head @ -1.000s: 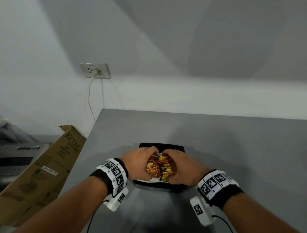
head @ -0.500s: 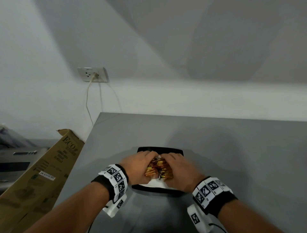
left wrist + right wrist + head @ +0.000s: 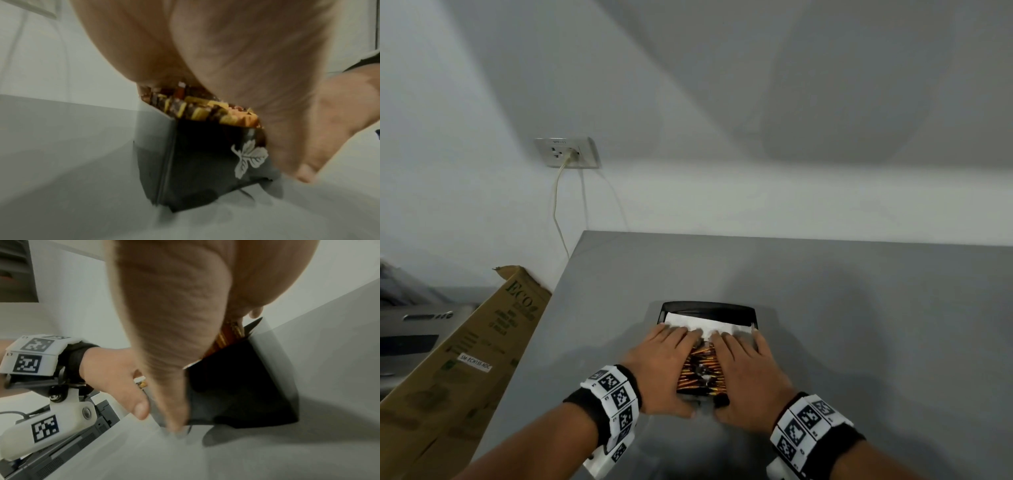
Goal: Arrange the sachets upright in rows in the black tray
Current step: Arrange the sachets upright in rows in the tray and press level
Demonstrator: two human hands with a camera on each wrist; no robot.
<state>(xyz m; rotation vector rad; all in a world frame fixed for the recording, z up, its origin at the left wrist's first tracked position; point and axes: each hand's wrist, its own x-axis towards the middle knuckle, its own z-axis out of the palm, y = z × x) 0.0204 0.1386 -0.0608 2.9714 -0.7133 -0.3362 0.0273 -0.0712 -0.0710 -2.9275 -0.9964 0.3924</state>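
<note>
both hands, left hand [image 3: 661, 363] and right hand [image 3: 746, 366], lie flat with straight fingers on the upright sachets [image 3: 702, 371] in the black tray [image 3: 709, 306]; press evenly, thumbs bracing its near wall.

One black tray [image 3: 707, 307], one white paper sheet [image 3: 698, 323], two hands, one cardboard box [image 3: 465, 349], one wall socket [image 3: 566, 151]; the packed sachets [image 3: 700, 371] are too many to count.

"eco" on cardboard box [image 3: 482, 346], white sticker text unclear
</note>
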